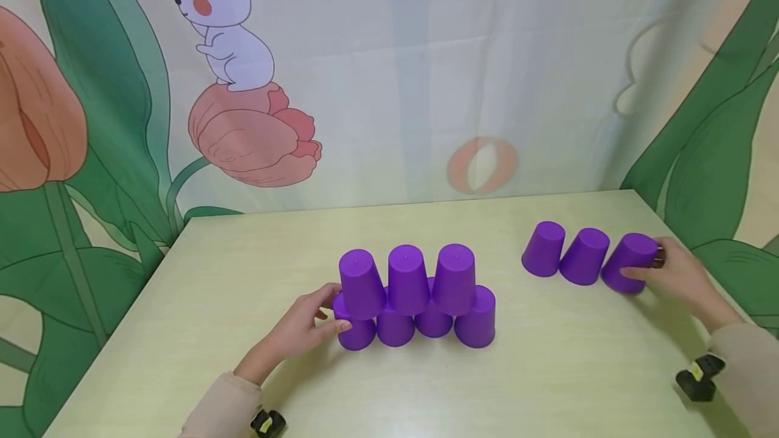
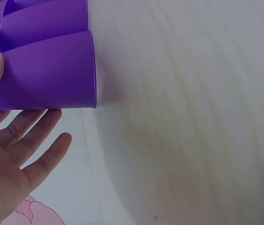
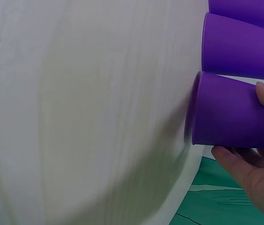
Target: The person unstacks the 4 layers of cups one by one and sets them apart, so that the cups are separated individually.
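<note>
In the head view, several upside-down purple cups stand in a bottom row, with three more upside-down on top, among them the upper middle cup (image 1: 408, 279). My left hand (image 1: 304, 324) holds the leftmost bottom cup (image 2: 47, 72), thumb on its near side and fingertips against its outer side. Off to the right, my right hand (image 1: 677, 272) grips the rightmost cup (image 3: 237, 112) of a separate row of three between thumb and fingers. That cup's rim is close over the tabletop. Beside it are the middle cup (image 1: 585, 257) and the far-left cup (image 1: 544, 249), both upside-down.
The pale wooden table (image 1: 402, 394) ends at a back edge against a printed curtain (image 1: 365, 53) with a rabbit and flowers. A black wrist camera (image 1: 268, 422) sits at the left sleeve, another camera (image 1: 700, 378) at the right one.
</note>
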The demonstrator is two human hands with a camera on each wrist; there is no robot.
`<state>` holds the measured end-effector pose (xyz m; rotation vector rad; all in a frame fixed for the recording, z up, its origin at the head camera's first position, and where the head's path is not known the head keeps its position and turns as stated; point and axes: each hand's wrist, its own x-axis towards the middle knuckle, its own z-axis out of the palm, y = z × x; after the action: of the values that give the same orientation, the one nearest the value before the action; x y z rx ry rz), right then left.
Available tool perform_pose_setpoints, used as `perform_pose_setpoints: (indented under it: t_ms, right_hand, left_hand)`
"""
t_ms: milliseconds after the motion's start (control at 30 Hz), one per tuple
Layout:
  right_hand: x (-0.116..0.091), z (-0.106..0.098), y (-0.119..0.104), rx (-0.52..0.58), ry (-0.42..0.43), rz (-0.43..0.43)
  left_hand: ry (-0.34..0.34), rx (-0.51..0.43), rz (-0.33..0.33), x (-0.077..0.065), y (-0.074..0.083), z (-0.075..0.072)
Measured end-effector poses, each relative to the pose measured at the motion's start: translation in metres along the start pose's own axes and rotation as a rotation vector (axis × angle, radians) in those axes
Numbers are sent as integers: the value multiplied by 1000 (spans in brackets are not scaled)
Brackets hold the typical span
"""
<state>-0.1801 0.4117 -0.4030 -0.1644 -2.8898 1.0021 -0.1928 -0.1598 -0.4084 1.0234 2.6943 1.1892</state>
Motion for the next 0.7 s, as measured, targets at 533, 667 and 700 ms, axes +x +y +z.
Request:
perform_pose_setpoints:
  t_ms: [533,667,700]
  right_hand:
    - [-9,-9,-13,103,32,2]
    - [-18,-12,-25,116,102,-28]
    - [-20,-13,-29,111,124,-36]
  left_hand:
    - [-4,-26,-1,1,0,1]
    - [-5,-19,0,0,-2,0]
    - [-5,-15,2,0,-2,0]
